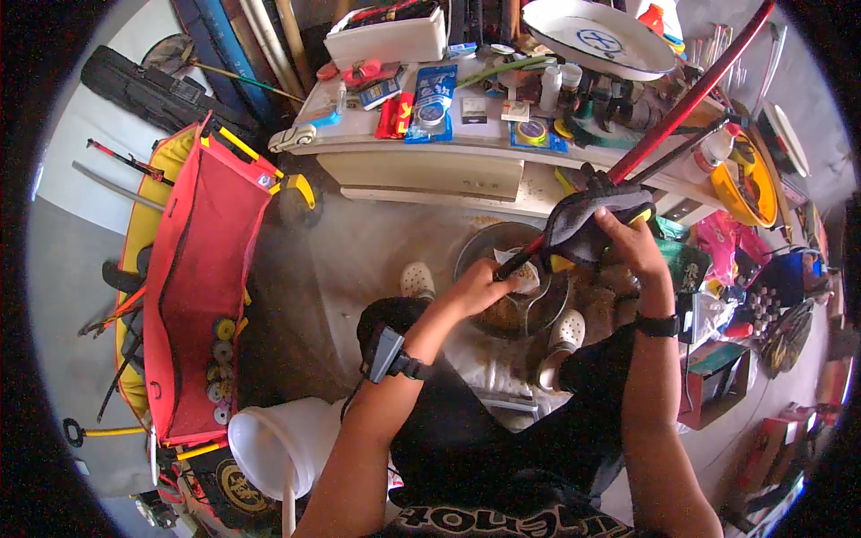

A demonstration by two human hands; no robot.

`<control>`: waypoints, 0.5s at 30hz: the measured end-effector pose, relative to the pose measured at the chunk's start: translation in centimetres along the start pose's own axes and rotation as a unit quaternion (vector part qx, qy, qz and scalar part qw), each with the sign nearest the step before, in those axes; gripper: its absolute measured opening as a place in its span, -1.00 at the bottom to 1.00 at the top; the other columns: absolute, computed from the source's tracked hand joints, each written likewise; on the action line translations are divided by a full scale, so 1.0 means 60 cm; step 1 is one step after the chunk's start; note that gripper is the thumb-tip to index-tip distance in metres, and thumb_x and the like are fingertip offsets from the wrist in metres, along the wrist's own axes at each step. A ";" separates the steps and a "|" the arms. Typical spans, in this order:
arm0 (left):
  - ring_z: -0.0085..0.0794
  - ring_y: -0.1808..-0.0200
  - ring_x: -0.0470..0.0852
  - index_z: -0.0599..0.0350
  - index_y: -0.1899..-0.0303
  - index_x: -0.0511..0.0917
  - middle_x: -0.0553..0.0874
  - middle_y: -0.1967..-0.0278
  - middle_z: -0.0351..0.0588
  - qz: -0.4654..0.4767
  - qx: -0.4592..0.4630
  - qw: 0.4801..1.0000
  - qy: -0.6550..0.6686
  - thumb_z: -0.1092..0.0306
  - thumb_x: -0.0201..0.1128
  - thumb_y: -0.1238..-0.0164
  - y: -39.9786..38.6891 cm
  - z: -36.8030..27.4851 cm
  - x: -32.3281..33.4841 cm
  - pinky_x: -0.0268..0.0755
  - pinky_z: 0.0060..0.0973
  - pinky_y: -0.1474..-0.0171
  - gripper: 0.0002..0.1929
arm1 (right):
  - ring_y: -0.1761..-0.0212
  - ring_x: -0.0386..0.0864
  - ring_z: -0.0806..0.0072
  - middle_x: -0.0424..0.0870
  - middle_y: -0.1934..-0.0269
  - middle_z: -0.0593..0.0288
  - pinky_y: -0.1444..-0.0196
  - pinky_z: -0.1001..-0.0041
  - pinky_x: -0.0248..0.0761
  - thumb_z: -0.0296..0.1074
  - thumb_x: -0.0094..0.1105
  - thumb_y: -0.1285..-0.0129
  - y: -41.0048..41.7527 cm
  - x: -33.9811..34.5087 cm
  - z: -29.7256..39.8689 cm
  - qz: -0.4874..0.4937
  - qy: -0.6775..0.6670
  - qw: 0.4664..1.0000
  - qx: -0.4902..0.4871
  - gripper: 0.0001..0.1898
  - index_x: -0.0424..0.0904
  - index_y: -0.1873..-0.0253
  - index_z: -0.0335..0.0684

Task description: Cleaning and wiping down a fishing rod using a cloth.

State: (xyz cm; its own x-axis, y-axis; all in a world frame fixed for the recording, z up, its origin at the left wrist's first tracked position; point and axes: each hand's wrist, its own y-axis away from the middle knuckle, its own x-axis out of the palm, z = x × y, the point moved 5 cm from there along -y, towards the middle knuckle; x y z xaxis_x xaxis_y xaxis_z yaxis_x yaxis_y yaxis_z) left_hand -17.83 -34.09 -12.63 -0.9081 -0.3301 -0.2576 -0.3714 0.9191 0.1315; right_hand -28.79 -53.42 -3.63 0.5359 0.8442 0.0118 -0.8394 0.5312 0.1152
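Note:
A long red rod (693, 101), apparently a fishing rod, slants from the lower left up to the top right. My left hand (481, 289) is closed around its dark lower end, above a round black basin (501, 323) on the floor. A black and grey padded fabric wrap (592, 215) with yellow parts surrounds the rod. My right hand (629, 242) grips this wrap at its right side, thumb on top. A thinner dark rod (679, 148) runs beside the red one beyond the wrap. Inside the basin lies a white bag (521, 272) of grainy material.
A workbench (397, 144) ahead holds blue packets, bottles, a white foam box (387, 40) and an enamel basin (599, 40). On the left lies an open red fishing bag (208, 255); a white bucket (289, 444) is below it. A yellow basin (746, 181) stands at right.

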 end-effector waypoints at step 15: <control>-0.45 0.45 0.46 0.28 0.28 0.52 0.55 0.53 -0.06 0.014 0.108 0.994 -0.006 0.32 0.18 -0.18 -0.031 0.004 0.048 0.32 -0.33 0.34 -0.80 | 0.28 0.60 0.40 0.62 0.29 0.18 0.24 0.41 0.51 -0.35 0.13 -0.17 -0.010 0.044 -0.020 -0.115 -0.156 0.981 -0.025 -0.75 0.49 0.07 -0.29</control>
State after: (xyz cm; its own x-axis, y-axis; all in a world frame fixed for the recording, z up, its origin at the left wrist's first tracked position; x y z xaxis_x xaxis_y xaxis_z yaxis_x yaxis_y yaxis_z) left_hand -19.68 -36.67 -13.85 -0.9144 -0.3025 -0.2691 -0.2949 0.9530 -0.0692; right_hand -26.96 -51.41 -4.85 0.7068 0.6432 0.2946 -0.6923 0.7144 0.1011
